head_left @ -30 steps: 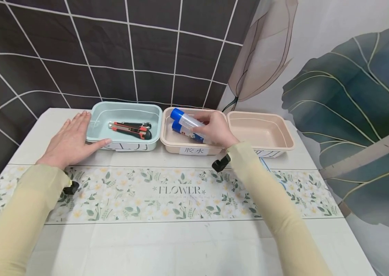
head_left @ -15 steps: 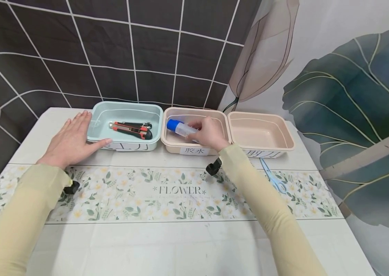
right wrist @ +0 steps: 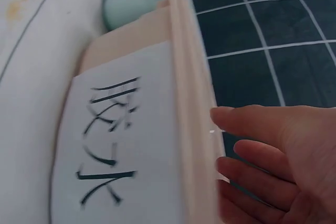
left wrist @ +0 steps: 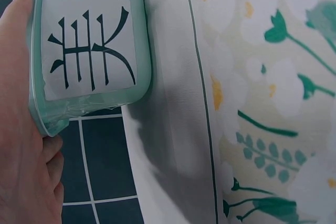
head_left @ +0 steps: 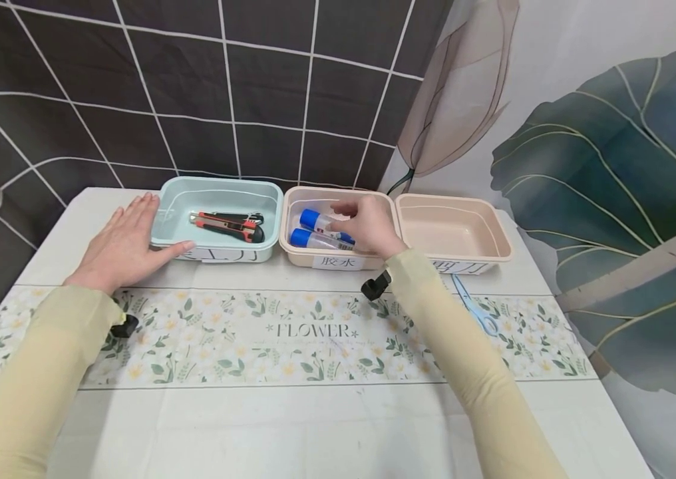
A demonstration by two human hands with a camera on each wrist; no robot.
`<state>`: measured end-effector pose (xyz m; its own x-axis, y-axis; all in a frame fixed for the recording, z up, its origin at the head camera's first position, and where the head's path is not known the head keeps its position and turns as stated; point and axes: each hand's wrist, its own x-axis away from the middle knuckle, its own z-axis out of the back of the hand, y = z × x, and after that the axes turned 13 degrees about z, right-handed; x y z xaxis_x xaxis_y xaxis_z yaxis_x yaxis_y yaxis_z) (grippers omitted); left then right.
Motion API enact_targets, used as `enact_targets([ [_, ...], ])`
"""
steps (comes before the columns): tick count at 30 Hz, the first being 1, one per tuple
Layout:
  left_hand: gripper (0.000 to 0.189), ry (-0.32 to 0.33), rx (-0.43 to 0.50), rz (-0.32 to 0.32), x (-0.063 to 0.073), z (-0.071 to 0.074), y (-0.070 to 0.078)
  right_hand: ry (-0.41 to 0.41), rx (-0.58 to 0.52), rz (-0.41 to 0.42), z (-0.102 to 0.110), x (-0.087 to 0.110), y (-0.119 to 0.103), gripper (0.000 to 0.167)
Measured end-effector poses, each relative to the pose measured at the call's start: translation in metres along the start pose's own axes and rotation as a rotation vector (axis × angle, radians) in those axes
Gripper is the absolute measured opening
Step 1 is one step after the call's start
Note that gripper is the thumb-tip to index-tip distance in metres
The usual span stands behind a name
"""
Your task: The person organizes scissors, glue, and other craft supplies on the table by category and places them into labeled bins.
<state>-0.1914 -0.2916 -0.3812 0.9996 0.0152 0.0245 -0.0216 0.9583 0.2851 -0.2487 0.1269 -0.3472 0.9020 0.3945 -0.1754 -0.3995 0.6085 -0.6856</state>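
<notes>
My left hand (head_left: 119, 243) lies spread against the left end of a light blue bin (head_left: 275, 243), the thumb reaching along its front rim. Inside that bin are red-and-black utility knives (head_left: 233, 226). Over the beige middle bin (head_left: 290, 256) hovers my right hand (head_left: 368, 226), its fingers loosely bent and holding nothing. Two clear glue bottles with blue caps lie in that bin: a front bottle (head_left: 329, 242) and a rear bottle (head_left: 321, 221), whose right end is partly behind the fingers. In the right wrist view, the right hand (right wrist: 268, 166) shows past the labelled bin wall.
A second beige bin (head_left: 496, 249) stands at the right end of the row. In front of it, light blue scissors (head_left: 474, 307) lie on the flower-patterned strip (head_left: 314, 366) of the table cover. A dark gridded curtain (head_left: 194, 86) hangs behind the bins.
My right hand has lowered a glue bottle into the middle bin and let go; the bottle now lies before the other one. The scissors have come into view. My left hand has stayed put.
</notes>
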Motion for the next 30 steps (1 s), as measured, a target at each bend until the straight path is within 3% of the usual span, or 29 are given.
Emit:
enact_targets([
  [10,0.111,0.005,0.007,0.002,0.002,0.0,0.001,0.075,-0.046,0.067,0.02,0.006,-0.006,0.041],
  [19,0.111,0.01,0.012,-0.01,0.002,-0.002,0.001,0.105,-0.152,0.029,0.034,0.027,-0.008,0.044],
  [30,0.111,0.019,-0.003,-0.009,0.001,-0.001,-0.001,0.136,-0.21,0.061,0.051,0.05,-0.007,0.051],
])
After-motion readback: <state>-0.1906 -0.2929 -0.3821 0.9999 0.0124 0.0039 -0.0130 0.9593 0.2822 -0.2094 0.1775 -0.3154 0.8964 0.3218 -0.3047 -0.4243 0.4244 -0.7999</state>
